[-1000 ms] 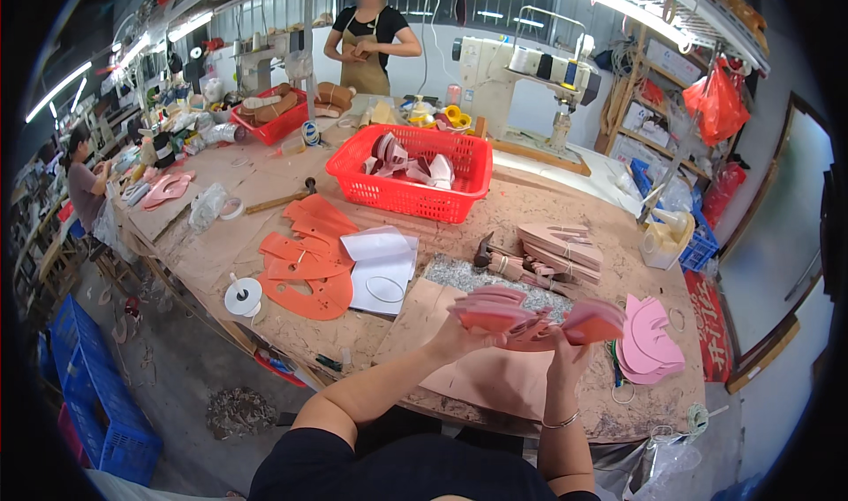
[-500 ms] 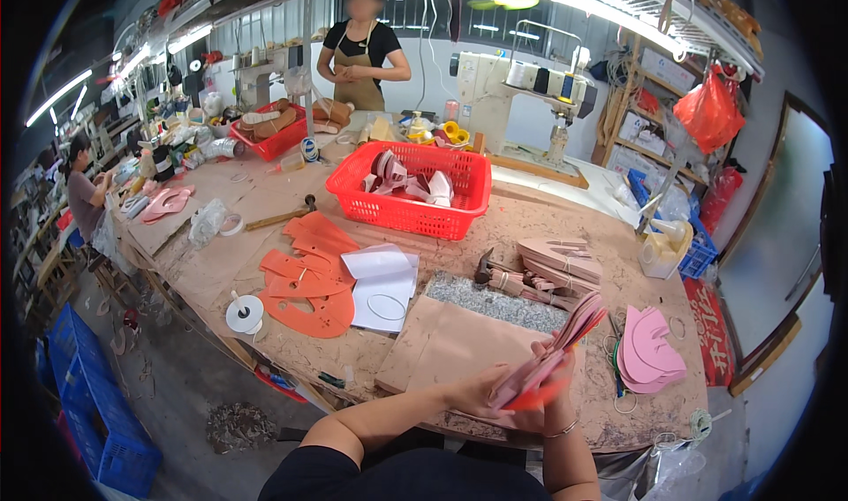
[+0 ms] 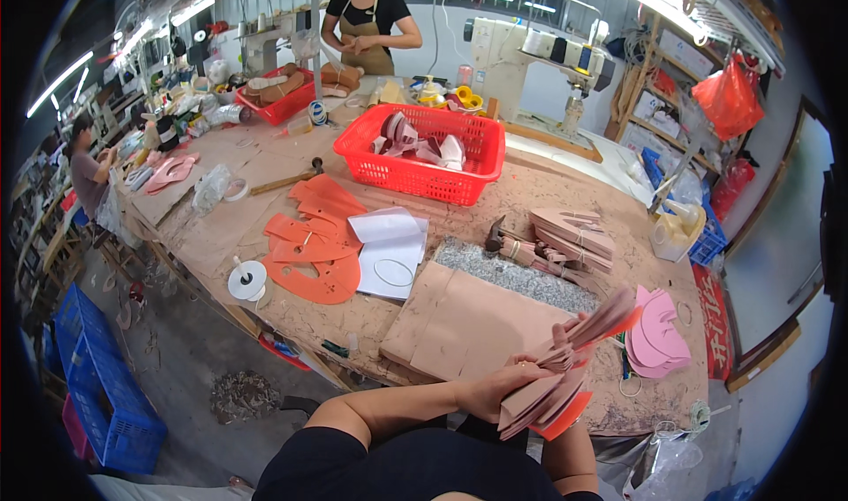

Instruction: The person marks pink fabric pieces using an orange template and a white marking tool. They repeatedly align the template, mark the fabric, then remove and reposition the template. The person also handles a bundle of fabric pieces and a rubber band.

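Both hands are on a stack of pink and orange cut pieces (image 3: 565,369), held low at the near edge of the table (image 3: 265,227), just over the flat board (image 3: 468,324). The left hand (image 3: 495,391) has its grip pressed shut on the stack's lower end, fingers wrapped over the top. To square the stack well, I'd keep that lower end pinched firm and let the fanned upper tips settle together before loosening anything. The right hand (image 3: 565,338) sits mostly behind the pieces, so I cannot tell how its grip stands. How many pieces are there is hard to make out.
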The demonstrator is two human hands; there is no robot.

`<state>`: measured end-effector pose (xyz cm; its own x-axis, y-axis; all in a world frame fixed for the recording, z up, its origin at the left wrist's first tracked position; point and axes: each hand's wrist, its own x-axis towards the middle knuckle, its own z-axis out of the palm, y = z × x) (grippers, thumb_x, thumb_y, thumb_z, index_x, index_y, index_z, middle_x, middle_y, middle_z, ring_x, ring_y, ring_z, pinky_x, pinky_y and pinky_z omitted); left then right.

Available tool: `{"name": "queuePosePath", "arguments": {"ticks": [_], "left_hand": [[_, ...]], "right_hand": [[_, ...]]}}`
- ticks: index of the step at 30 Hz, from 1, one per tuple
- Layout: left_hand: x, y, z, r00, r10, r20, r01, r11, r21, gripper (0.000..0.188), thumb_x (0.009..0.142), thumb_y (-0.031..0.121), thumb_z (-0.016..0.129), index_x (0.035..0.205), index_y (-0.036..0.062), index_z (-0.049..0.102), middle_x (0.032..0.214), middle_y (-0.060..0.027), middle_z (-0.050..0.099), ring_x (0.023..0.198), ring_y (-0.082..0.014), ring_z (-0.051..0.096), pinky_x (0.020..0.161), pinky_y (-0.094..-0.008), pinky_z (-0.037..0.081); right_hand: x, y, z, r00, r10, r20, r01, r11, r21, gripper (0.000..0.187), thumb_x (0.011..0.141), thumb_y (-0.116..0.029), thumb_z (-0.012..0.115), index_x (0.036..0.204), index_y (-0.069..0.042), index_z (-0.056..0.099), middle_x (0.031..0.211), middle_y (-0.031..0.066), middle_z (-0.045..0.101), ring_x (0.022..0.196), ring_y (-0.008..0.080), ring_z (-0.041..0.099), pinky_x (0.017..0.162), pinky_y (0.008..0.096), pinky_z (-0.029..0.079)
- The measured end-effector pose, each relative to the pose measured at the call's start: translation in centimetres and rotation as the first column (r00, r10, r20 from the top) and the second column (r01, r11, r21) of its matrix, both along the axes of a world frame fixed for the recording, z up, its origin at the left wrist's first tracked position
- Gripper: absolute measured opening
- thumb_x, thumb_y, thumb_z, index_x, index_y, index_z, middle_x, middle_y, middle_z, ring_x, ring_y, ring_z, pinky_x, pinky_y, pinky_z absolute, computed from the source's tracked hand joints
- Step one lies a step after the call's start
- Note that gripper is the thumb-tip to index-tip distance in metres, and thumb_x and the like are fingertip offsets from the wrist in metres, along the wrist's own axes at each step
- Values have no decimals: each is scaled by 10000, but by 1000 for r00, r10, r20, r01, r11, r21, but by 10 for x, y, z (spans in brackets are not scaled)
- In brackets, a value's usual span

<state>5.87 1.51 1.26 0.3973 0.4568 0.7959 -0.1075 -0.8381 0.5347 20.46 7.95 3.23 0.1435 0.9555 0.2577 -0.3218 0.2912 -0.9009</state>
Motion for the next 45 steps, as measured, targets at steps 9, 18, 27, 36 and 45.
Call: {"name": "queuePosePath", "arguments": {"ticks": [9,18,27,36,45], "left_hand": [[-1,-4,14,932,-80,354,248,851,-463,610,879,103,702,1422,49,429,1216,-71,570,1137,-196,551,1004,-337,408],[-55,27,1,667,239,705,681,187,-708,658,835,93,602,1443,-12,372,1088,-110,615,1070,-233,611,943,-383,517],[-75,-19,-19,698,426,-575,-579,808,-104,637,882,233,725,1448,75,478,1486,-144,475,1463,-431,261,1173,-501,277],[-60,-45,-8,591,515,-621,-657,754,1,731,793,584,707,1346,120,589,1478,-97,483,1463,-407,265,1156,-627,200],[-87,-11,2,595,427,-681,-555,831,36,757,670,613,796,1168,79,597,1419,-88,535,1449,-425,296,1156,-611,240]], "right_hand": [[17,17,-29,994,14,105,-11,1000,-26,321,905,-66,707,1131,-19,484,878,-2,521,777,79,543,650,225,473],[4,-32,10,954,-46,297,98,982,-163,405,864,-184,777,1133,50,585,1052,119,663,961,190,635,870,318,497],[21,-25,-39,578,-275,768,175,961,212,599,799,-160,818,1264,21,488,1124,165,541,1070,308,540,924,391,465],[23,-23,-33,589,-175,789,135,984,117,505,791,-181,819,1173,4,546,1082,158,546,1020,325,519,910,409,438],[18,-26,-32,450,-215,867,121,976,179,573,781,-195,822,1193,18,486,1114,190,495,1053,356,475,947,441,398]]}}
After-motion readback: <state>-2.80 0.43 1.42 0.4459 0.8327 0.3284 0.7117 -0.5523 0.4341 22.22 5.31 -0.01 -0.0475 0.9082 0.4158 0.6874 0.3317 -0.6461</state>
